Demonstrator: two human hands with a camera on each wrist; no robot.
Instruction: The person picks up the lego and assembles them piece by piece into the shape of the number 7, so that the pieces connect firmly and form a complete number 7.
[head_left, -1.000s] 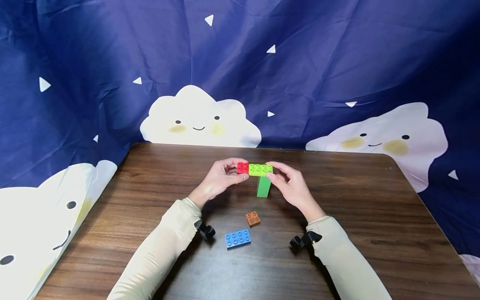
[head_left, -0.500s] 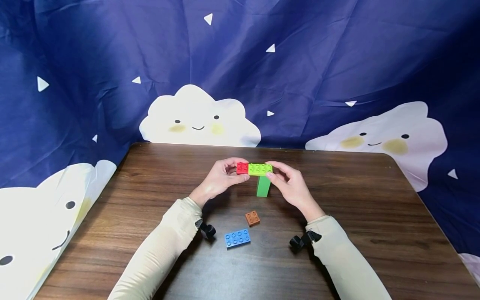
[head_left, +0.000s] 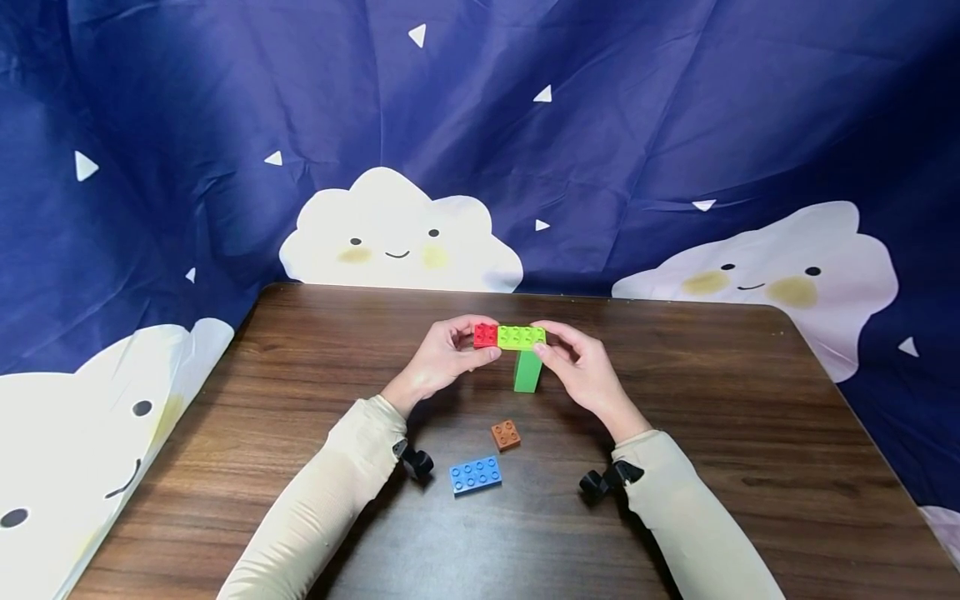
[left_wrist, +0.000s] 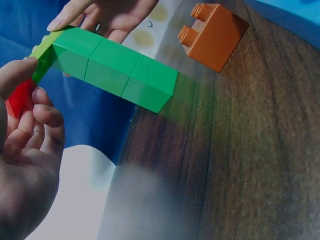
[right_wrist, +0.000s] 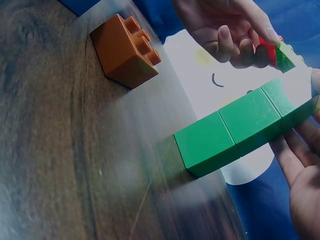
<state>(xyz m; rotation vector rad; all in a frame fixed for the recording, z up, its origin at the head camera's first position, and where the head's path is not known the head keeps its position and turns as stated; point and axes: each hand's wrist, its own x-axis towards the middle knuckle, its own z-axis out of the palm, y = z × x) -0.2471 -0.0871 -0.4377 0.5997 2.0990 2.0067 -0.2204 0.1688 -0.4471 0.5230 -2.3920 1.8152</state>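
A stack of three green toy bricks (head_left: 527, 374) stands upright on the table. A lime-green brick (head_left: 521, 337) lies across its top and juts out to the left. At that left end sits a red brick (head_left: 485, 335), its studs facing up. My left hand (head_left: 437, 360) pinches the red brick between thumb and fingers, the thumb reaching the seam with the lime one. From the other side my right hand (head_left: 587, 368) grips the right end of the lime brick, above the green stack (right_wrist: 227, 135). Fingers partly hide both ends.
Nearer to me on the wooden table (head_left: 360, 525) lie an orange-brown brick (head_left: 506, 434) with studs up and a longer blue brick (head_left: 476, 476). A dark blue curtain (head_left: 600, 150) with clouds hangs behind the table's far edge.
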